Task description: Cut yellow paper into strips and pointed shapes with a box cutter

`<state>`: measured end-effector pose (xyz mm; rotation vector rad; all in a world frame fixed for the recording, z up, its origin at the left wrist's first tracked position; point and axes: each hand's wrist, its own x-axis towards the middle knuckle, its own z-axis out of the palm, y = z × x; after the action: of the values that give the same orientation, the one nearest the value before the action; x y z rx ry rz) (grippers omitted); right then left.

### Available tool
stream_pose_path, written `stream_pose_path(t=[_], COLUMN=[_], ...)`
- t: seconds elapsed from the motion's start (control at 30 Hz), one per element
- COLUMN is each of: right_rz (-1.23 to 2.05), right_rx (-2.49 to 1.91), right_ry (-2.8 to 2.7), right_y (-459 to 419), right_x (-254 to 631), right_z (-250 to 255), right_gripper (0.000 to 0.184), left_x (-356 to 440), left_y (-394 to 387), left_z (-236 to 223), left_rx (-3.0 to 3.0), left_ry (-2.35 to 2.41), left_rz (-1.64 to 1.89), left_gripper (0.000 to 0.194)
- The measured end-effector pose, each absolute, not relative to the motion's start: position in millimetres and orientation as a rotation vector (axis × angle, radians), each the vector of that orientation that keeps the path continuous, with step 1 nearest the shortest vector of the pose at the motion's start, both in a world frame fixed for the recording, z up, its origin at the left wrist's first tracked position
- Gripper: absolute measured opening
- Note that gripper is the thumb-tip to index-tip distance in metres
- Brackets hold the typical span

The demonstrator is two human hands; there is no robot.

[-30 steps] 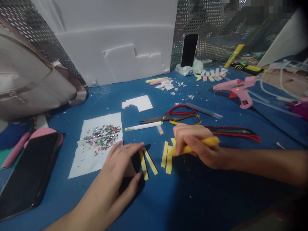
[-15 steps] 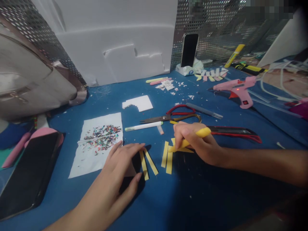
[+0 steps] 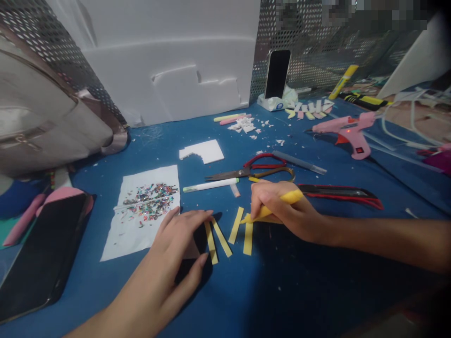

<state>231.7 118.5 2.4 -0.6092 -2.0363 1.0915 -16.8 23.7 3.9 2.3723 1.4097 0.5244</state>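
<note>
My right hand [image 3: 282, 206] is closed round a yellow marker [image 3: 291, 197], its tip down at the edge of a short yellow strip [image 3: 236, 226]. Another yellow strip [image 3: 248, 238] lies just under the marker's tip end, and more yellow shows partly hidden behind the fingers. My left hand [image 3: 176, 239] rests on the blue table with its fingers apart. Its fingertips touch or nearly touch the upper ends of two yellow strips, a left one [image 3: 212, 244] and a slanted one [image 3: 221, 239].
Beyond the hands lie scissors [image 3: 229, 175], a white pen [image 3: 211, 185], a red-and-black cutter [image 3: 338, 192] and a cut white foam piece [image 3: 207, 151]. Glitter sits on white paper [image 3: 116, 239] at left, near a phone [image 3: 42, 253]. A pink glue gun [image 3: 355, 134] stands at right.
The short yellow strip by the marker's tip has tilted, its lower end shifting left. My right hand and the marker have moved slightly left. My left hand stays in place.
</note>
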Motion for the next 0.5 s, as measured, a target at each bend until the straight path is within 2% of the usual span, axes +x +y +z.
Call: stream_pose_path(t=[0.33,0.5], right_rz=[1.118,1.041], right_rx=[-0.609,-0.63], right_ry=[-2.062,-2.04], right_y=[117.6,116.8], right_x=[231.5,234.5], right_z=[5.2,3.4], right_gripper=[0.039,0.044], left_x=[-19.0,-18.2], left_y=[21.6,21.7], left_z=[3.1,3.5], left_rx=[2.391,2.374], left_ry=[1.409,1.41], left_rz=[0.52,0.518], left_gripper=[0.051,0.05])
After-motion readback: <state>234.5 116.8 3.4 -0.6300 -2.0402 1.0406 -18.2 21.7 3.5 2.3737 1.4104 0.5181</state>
